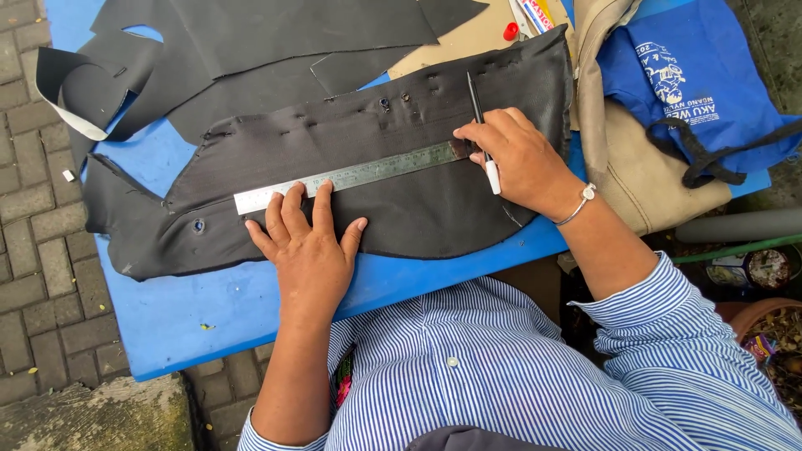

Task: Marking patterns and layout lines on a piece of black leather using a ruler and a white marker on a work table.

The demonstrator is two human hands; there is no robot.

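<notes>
Pressing down with your left hand (pixel 307 242), you held a long flat steel ruler (pixel 351 175) against a dark grey, curved piece of woven fabric (pixel 401 213) that lay spread across the blue worktop (pixel 209 309). Your fingers (pixel 294 209) were spread flat and open, their tips touching the ruler's lower edge near its left end, gripping nothing. Your right hand (pixel 522 159) rested on the fabric at the ruler's right end, its fingers closed around a slim black pen with a white cap (pixel 483 134); the pen stood nearly upright in the view, its dark end pointing away from you and its white end just below your knuckles. A thin silver bracelet (pixel 581 203) circled that wrist. The ruler ran slightly tilted, higher at the right. Beyond the fabric lay several black sheets of leather-like material (pixel 251 42), one curling at the left edge. To the right, a beige cloth bag (pixel 643 175) and a blue tote bag with black handles (pixel 693 75) sat touching each other at the worktop's far corner. You wore a blue-and-white striped shirt (pixel 501 376).
</notes>
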